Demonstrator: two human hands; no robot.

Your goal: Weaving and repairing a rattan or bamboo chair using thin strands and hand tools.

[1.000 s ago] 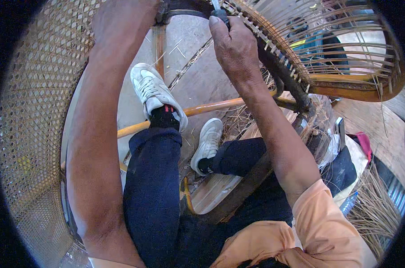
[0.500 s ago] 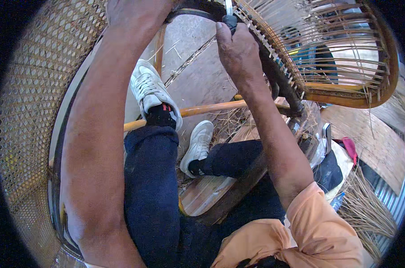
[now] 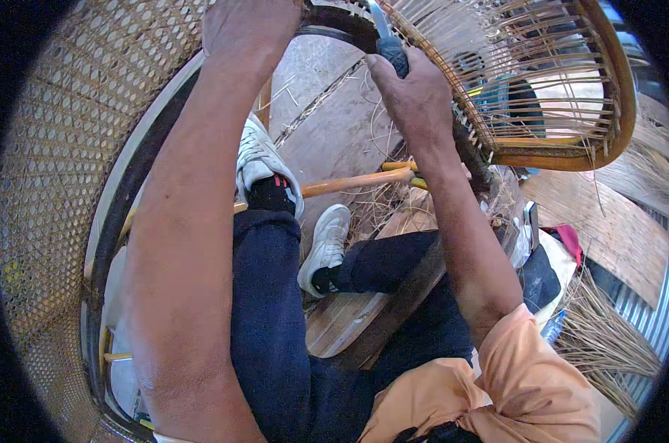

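Observation:
My right hand (image 3: 417, 92) is closed around the dark wrapped handle of a tool (image 3: 392, 55) with a flat metal shaft. The shaft points up to the dark chair frame, and its tip is out of view. At the top edge, my left hand (image 3: 253, 26) rests by the same curved frame (image 3: 345, 21); its fingers are hidden, so I cannot see what they hold. To the left spreads the chair's woven cane panel (image 3: 61, 170). On the right is a curved wooden part (image 3: 621, 88) strung with loose cane strands (image 3: 545, 81).
A wooden rail (image 3: 356, 181) crosses low before my shoes (image 3: 327, 244). Cane scraps (image 3: 371, 203) litter the floor around a wooden board (image 3: 356, 317). A bundle of cane strips (image 3: 604, 340) lies at the right, beside a plywood sheet (image 3: 600, 229).
My right hand has moved right and slightly down, and the tool now leans more to the left. My left hand has shifted right. The view of the chair has shifted a little.

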